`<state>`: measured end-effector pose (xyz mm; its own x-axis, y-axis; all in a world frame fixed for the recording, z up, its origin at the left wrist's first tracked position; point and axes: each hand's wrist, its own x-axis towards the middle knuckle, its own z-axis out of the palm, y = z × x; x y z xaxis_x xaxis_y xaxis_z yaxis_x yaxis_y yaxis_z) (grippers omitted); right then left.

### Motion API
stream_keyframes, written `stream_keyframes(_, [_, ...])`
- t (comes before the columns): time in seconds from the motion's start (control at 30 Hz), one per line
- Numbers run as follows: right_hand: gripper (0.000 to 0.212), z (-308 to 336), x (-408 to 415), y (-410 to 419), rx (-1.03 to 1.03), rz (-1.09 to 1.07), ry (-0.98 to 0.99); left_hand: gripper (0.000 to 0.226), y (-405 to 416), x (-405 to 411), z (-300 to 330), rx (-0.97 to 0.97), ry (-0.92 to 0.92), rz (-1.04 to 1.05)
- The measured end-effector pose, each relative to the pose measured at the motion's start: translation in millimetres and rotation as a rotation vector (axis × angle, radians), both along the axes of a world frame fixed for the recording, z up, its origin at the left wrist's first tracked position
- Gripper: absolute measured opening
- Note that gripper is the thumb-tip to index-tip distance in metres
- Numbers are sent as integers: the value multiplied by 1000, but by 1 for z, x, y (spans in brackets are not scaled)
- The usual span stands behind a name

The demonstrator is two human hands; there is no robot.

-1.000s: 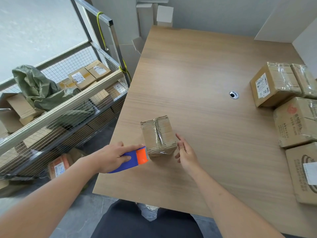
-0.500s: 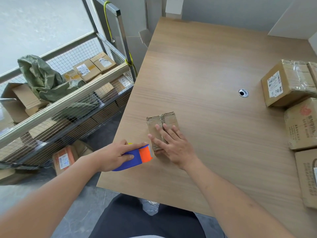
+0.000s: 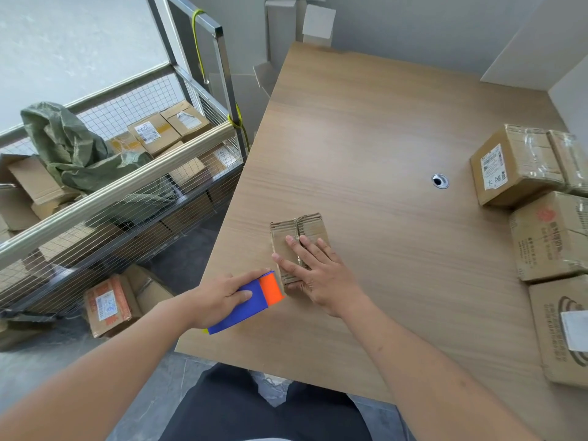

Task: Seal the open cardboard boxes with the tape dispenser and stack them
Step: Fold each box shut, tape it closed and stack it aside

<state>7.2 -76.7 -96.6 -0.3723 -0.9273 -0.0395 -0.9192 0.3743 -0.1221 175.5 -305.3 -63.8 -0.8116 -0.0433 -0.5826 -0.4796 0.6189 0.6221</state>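
Observation:
A small cardboard box (image 3: 310,226) sits near the front left of the wooden table (image 3: 366,128), its two top flaps meeting along a centre seam. My right hand (image 3: 313,272) presses flat on its top with straight, spread fingers. My left hand (image 3: 222,297) grips a blue and orange tape dispenser (image 3: 254,299), whose orange end touches the box's near left edge. Several taped boxes (image 3: 515,165) lie in a group at the table's right side.
A wire-mesh metal cart (image 3: 105,192) holding cardboard boxes and a green sack (image 3: 70,148) stands left of the table. More boxes (image 3: 108,303) lie on the floor under it. A round cable hole (image 3: 440,180) is in the tabletop.
My right hand moved from beside the box onto its top and now presses the flaps down. The dispenser stays at the box's near edge. The camera view shifted slightly.

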Motion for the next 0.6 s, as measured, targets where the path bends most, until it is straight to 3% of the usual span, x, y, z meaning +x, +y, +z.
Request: stream_keyframes(0.6, [67, 14, 14, -16, 15, -167, -237, 51, -22, 11, 4, -169, -82, -59])
